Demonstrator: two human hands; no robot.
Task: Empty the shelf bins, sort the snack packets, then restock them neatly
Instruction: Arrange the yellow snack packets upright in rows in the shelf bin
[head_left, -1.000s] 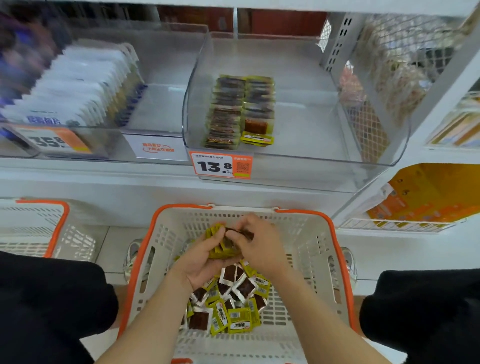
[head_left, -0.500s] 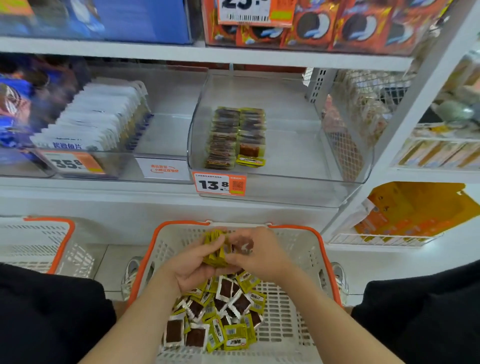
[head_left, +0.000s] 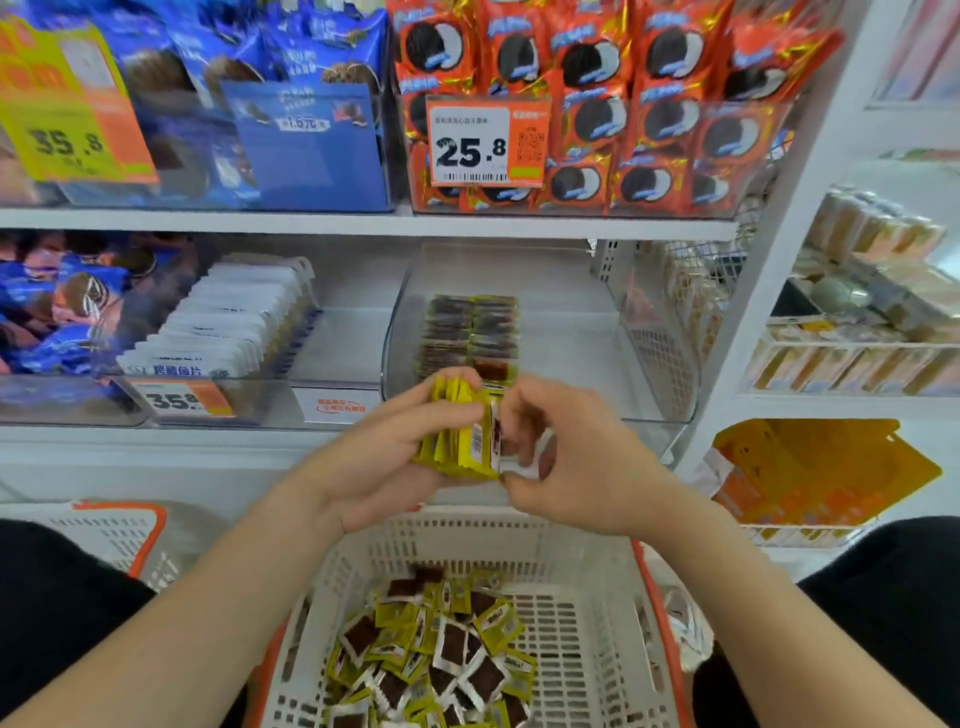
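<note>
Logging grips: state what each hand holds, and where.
Left hand cups a stack of yellow snack packets from beneath; right hand pinches the stack's rightmost packet at its edge.

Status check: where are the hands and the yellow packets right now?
Left hand grips packet stack; right hand pinches its end. Bin part filled. Loose packets in basket. Nothing blocking.

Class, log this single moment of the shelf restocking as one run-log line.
left hand: holds stack of yellow snack packets | right hand: squaring stack | clear plastic shelf bin: two rows | white-and-orange basket: loose packets
</note>
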